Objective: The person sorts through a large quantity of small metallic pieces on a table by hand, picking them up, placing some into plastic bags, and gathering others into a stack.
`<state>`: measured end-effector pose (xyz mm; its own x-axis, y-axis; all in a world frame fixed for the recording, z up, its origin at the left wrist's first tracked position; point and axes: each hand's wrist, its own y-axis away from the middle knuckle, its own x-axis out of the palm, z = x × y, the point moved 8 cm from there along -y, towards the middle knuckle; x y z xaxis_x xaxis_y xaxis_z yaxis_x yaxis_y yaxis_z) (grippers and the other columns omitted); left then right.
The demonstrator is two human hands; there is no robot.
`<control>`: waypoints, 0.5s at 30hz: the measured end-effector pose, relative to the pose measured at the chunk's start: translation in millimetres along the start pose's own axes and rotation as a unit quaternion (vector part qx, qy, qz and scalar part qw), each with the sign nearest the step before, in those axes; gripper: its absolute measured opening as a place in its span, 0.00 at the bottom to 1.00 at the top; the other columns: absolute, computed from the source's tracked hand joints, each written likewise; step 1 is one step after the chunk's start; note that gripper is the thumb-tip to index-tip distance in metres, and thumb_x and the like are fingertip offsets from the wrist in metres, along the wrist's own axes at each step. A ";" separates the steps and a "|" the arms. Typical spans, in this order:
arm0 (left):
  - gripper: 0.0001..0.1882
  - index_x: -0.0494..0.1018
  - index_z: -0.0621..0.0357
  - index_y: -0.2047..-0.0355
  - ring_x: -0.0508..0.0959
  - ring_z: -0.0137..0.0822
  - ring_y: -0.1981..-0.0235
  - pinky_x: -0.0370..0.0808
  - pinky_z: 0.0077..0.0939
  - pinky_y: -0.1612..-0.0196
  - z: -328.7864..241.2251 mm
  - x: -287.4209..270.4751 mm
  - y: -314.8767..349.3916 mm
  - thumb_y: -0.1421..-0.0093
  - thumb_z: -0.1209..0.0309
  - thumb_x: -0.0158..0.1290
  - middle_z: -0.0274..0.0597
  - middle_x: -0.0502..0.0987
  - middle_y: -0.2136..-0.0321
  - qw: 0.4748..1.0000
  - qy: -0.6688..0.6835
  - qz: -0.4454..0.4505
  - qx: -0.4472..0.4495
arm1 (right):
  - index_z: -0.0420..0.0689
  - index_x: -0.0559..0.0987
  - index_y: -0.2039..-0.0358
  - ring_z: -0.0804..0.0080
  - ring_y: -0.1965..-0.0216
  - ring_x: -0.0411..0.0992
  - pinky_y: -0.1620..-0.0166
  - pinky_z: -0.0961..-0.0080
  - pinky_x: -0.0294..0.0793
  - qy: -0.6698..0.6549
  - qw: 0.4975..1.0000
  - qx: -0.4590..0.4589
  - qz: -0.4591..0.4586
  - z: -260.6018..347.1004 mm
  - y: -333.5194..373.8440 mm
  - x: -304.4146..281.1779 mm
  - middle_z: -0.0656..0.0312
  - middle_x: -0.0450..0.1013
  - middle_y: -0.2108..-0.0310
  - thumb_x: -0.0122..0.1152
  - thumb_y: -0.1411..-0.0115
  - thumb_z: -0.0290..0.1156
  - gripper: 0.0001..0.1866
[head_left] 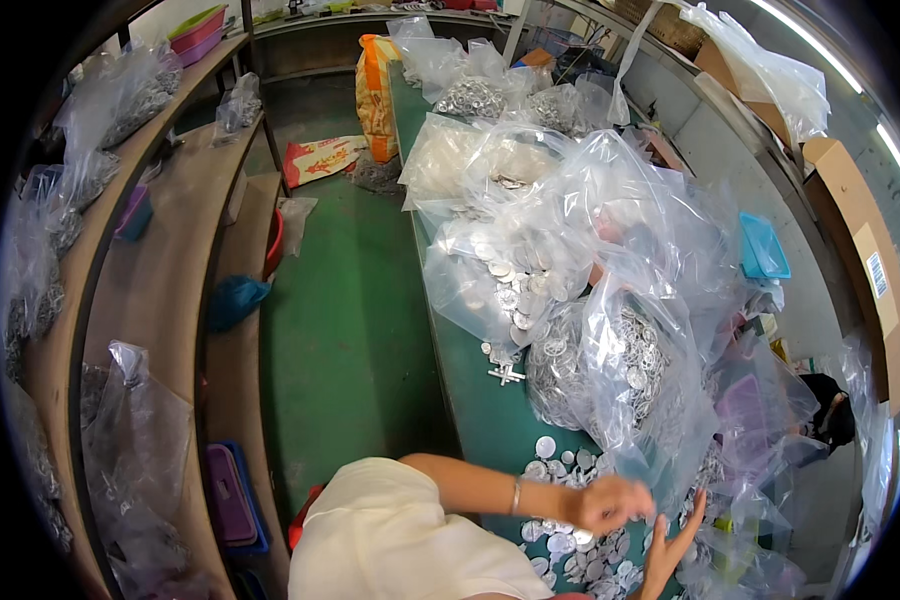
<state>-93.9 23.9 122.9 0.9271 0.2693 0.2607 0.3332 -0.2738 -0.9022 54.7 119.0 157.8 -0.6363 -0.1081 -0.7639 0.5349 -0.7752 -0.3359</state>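
My left hand (613, 503), with a bracelet at its wrist, hovers over a spread of flat silver metal pieces (560, 540) on the green tabletop. Its fingers are curled in and slightly blurred, so what they hold, if anything, does not show. Just to its right, my right hand (673, 548) is open, thumb and fingers apart, at the edge of the same pieces. Beyond both hands stands a clear plastic bag (635, 350) filled with silver metal pieces. A few small cross-shaped pieces (506, 374) lie loose by the bags.
More clear bags (510, 270) of metal parts crowd the table's far side. A blue plastic basket (763, 246) and a cardboard box (860, 250) are at the right. Left of the green floor (345, 330) are wooden shelves (160, 290) with bagged parts. An orange sack (376, 100) stands beyond.
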 end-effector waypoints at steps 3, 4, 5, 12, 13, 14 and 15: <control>0.12 0.69 0.64 0.63 0.76 0.45 0.66 0.72 0.34 0.61 -7.7 -107.1 -53.4 0.50 0.83 0.47 0.47 0.75 0.67 0.964 -0.229 -0.132 -0.042 | 0.36 0.59 0.42 0.54 0.41 0.55 0.40 0.63 0.50 0.059 0.995 0.066 -0.041 -1.2 39.4 -10.5 0.47 0.59 0.44 0.55 0.46 0.29 0.31; 0.14 0.69 0.65 0.61 0.73 0.47 0.60 0.68 0.35 0.55 -3.1 -138.5 -60.9 0.49 0.81 0.49 0.49 0.73 0.63 0.933 -0.321 -0.131 -0.094 | 0.36 0.61 0.44 0.53 0.43 0.57 0.41 0.63 0.52 0.054 0.996 0.068 -0.022 -7.5 49.6 -7.8 0.47 0.60 0.45 0.55 0.46 0.28 0.29; 0.16 0.69 0.66 0.58 0.70 0.49 0.55 0.65 0.37 0.50 0.7 -171.3 -68.3 0.49 0.79 0.51 0.51 0.72 0.59 0.892 -0.411 -0.121 -0.145 | 0.35 0.63 0.46 0.52 0.44 0.59 0.42 0.63 0.54 0.049 0.996 0.073 0.000 -20.7 60.2 -3.4 0.47 0.62 0.47 0.55 0.47 0.27 0.27; 0.40 0.53 0.71 0.45 0.62 0.54 0.46 0.59 0.40 0.44 18.8 -263.5 -101.7 0.52 0.63 0.61 0.61 0.62 0.50 0.839 -0.484 -0.163 -0.188 | 0.36 0.73 0.58 0.53 0.56 0.69 0.50 0.65 0.64 0.016 0.999 -0.050 0.008 57.2 55.8 31.8 0.49 0.71 0.59 0.54 0.49 0.19 0.15; 0.41 0.53 0.70 0.45 0.64 0.53 0.48 0.61 0.40 0.46 22.2 -265.8 -115.4 0.52 0.63 0.61 0.60 0.63 0.51 0.832 -0.490 -0.193 -0.174 | 0.36 0.73 0.58 0.53 0.56 0.68 0.50 0.65 0.65 0.009 0.996 -0.089 0.013 67.5 47.5 42.8 0.49 0.71 0.59 0.55 0.50 0.19 0.16; 0.41 0.52 0.70 0.44 0.65 0.51 0.49 0.62 0.41 0.47 29.4 -266.6 -130.2 0.52 0.63 0.61 0.59 0.65 0.53 0.825 -0.494 -0.224 -0.161 | 0.37 0.73 0.57 0.53 0.56 0.68 0.50 0.66 0.65 0.003 0.991 -0.129 0.018 78.8 38.7 50.6 0.49 0.71 0.59 0.55 0.50 0.18 0.17; 0.42 0.52 0.70 0.44 0.67 0.50 0.51 0.63 0.41 0.48 35.3 -270.5 -146.6 0.52 0.63 0.61 0.57 0.67 0.54 0.816 -0.499 -0.254 -0.144 | 0.37 0.73 0.57 0.54 0.55 0.68 0.50 0.66 0.65 -0.012 0.989 -0.147 0.029 92.7 28.7 59.4 0.49 0.71 0.59 0.57 0.51 0.18 0.18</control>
<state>-399.6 23.8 172.5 0.1031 0.9940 0.0371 0.7915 -0.0594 -0.6082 -19.3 32.6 153.9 -0.6103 -0.1648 -0.7748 0.7078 -0.5526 -0.4400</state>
